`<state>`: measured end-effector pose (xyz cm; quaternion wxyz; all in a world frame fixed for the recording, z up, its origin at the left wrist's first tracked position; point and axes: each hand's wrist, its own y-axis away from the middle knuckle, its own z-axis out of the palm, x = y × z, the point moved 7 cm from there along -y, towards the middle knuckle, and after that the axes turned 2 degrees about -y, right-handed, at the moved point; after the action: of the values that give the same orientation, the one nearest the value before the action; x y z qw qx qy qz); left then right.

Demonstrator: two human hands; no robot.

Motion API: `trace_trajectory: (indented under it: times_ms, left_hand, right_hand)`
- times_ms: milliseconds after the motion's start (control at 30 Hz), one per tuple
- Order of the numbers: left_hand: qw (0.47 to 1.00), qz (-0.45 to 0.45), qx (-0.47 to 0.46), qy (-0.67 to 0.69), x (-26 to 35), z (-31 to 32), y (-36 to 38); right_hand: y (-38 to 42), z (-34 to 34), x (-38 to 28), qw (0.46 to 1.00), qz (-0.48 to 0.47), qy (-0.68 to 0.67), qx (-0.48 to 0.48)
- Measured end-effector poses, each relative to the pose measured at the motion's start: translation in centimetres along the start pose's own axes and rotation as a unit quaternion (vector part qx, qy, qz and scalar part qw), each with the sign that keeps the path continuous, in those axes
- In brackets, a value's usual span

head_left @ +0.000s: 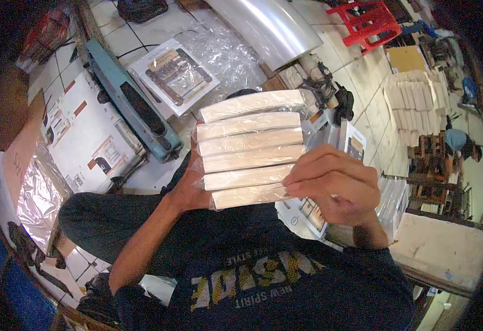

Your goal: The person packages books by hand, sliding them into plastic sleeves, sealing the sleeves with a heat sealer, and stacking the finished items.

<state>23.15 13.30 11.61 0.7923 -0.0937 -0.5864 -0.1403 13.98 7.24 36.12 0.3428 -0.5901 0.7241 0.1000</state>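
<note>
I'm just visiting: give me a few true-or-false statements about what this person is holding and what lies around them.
1. Both hands hold a stack of pale bars wrapped in clear plastic. True.
2. The right hand grips the stack at its lower right end. True.
3. The left hand rests on the floor. False: it supports the stack from the left side.
4. A red plastic stool stands at the top of the view. True.
5. The blue sealer lies on the person's lap. False: it lies on the tiled floor beyond the stack.

Pale wood slats (250,149), glossy clear plastic wrap (308,124)
</note>
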Motion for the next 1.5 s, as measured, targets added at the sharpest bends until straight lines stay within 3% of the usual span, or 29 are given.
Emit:
trace_trajectory:
  times_ms: [100, 200, 300, 400, 467, 600, 667, 700, 833, 900, 967, 1033, 1067, 1167, 1267, 1300, 1333, 1367, 1433, 1500]
  left_hand:
    - [0.975, -0.069, 0.025, 0.21, 1.5, 0.8, -0.3]
    - [0.923, -0.114, 0.049, 0.365, 1.9, 1.1, -0.4]
    - [0.944, -0.087, 0.052, 0.315, 0.7, 0.4, -0.8]
    - [0.958, -0.073, 0.055, 0.271, -0.1, 0.2, -0.8]
    - [0.963, -0.069, 0.055, 0.255, -0.4, 0.1, -0.8]
    - [0.97, -0.06, 0.065, 0.228, -1.6, -0.3, -0.8]
    - [0.973, -0.06, 0.065, 0.214, -2.0, -0.4, -0.7]
    - [0.974, -0.06, 0.065, 0.207, -2.1, -0.5, -0.8]
    - [0.979, -0.058, 0.069, 0.181, -2.9, -0.6, -0.5]
    - [0.983, -0.062, 0.073, 0.159, -3.9, -0.9, -0.2]
    - [0.986, -0.068, 0.076, 0.132, -5.0, -1.0, 0.0]
    - [0.984, -0.061, 0.063, 0.157, -3.7, -0.5, -0.2]
    - [0.98, -0.054, 0.053, 0.185, -2.9, -0.1, -0.2]
    - [0.963, -0.026, 0.029, 0.268, -0.7, 0.6, -0.6]
    - [0.978, 0.015, 0.032, 0.204, -1.6, -0.2, -0.6]
    - [0.988, 0.033, 0.041, 0.144, -1.2, -0.5, -0.6]
    - [0.994, 0.049, 0.055, 0.084, -0.8, -0.8, -0.5]
    - [0.991, 0.104, 0.057, -0.067, 0.3, -0.8, -0.2]
    - [0.895, 0.21, 0.089, -0.384, 2.5, -0.4, 0.4]
    - [0.872, 0.217, 0.1, -0.427, 1.5, -0.2, 0.7]
  right_hand:
    - [-0.3, -0.4, 0.2, 1.0, -0.007, 0.01, 0.018]
    - [-0.4, 1.0, 0.8, 0.997, -0.014, 0.065, -0.028]
    - [-0.3, 1.1, 1.3, 0.997, -0.009, 0.059, -0.058]
    - [-0.9, -0.7, 0.5, 0.996, -0.04, 0.069, 0.025]
    - [-0.9, 0.1, 1.1, 0.99, -0.044, 0.137, 0.008]
    - [-1.3, 1.1, 2.0, 0.988, -0.038, 0.143, -0.053]
    - [-1.5, -0.9, 1.5, 0.989, -0.055, 0.126, 0.059]
    - [-1.5, -1.0, 1.6, 0.989, -0.053, 0.128, 0.061]
    - [-1.8, 0.8, 3.3, 0.984, -0.041, 0.171, -0.035]
    - [-2.5, -0.2, 2.3, 0.982, -0.079, 0.171, 0.013]
    - [-2.6, -1.5, 2.4, 0.983, -0.051, 0.165, 0.07]
    - [-3.1, -1.5, 3.0, 0.976, -0.071, 0.193, 0.076]
    - [-3.4, -0.5, 3.8, 0.979, -0.038, 0.201, 0.01]
    - [-3.5, -0.7, 4.1, 0.988, -0.021, 0.153, 0.029]
    - [-4.6, -2.7, 3.3, 0.978, -0.039, 0.176, 0.103]
    - [-4.8, -3.5, 3.3, 0.972, -0.042, 0.175, 0.148]
    - [-4.8, -2.6, 4.4, 0.974, -0.034, 0.201, 0.1]
    - [-4.7, -2.3, 5.0, 0.973, -0.032, 0.204, 0.104]
    - [-4.8, -0.8, 6.2, 0.986, -0.018, 0.162, 0.022]
    - [-4.4, -2.7, 5.9, 0.983, -0.002, 0.172, 0.058]
